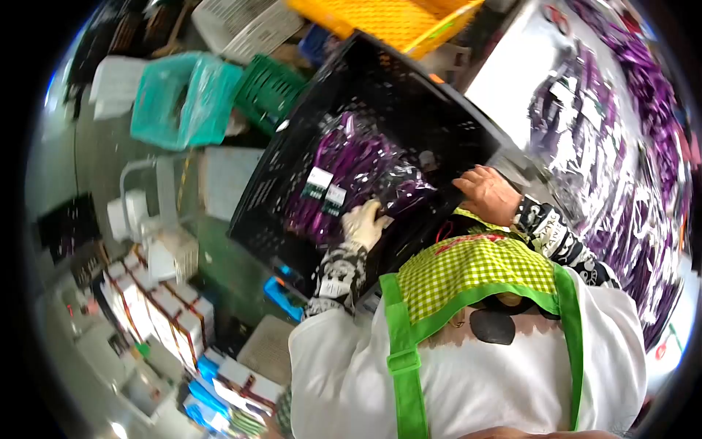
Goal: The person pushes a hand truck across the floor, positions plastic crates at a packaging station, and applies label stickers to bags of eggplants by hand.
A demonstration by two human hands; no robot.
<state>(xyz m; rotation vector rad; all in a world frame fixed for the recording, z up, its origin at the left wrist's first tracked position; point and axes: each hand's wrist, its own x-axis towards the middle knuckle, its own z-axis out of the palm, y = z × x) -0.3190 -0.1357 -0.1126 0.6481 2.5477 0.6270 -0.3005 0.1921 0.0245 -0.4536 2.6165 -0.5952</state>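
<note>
My left hand (364, 225), in a pale glove, is inside a large black crate (395, 80). Its fingers are bent against the near side of some clear plastic packs (351, 161) of something long and purple, and seem to hold a pack's edge. Two of these packs carry white and green labels (327, 186). At the crate's near right rim is my bare right hand (488, 194), fingers extended and only slightly bent, with nothing seen in them. What exactly the packs contain is blurred by shiny film.
On the right, a white table (501, 73) bears many similar purple packs (592, 139). Beyond the crate stand a yellow crate (387, 18), a green basket (269, 91) and a turquoise crate (183, 102). Strapped white boxes (161, 307) are at the lower left.
</note>
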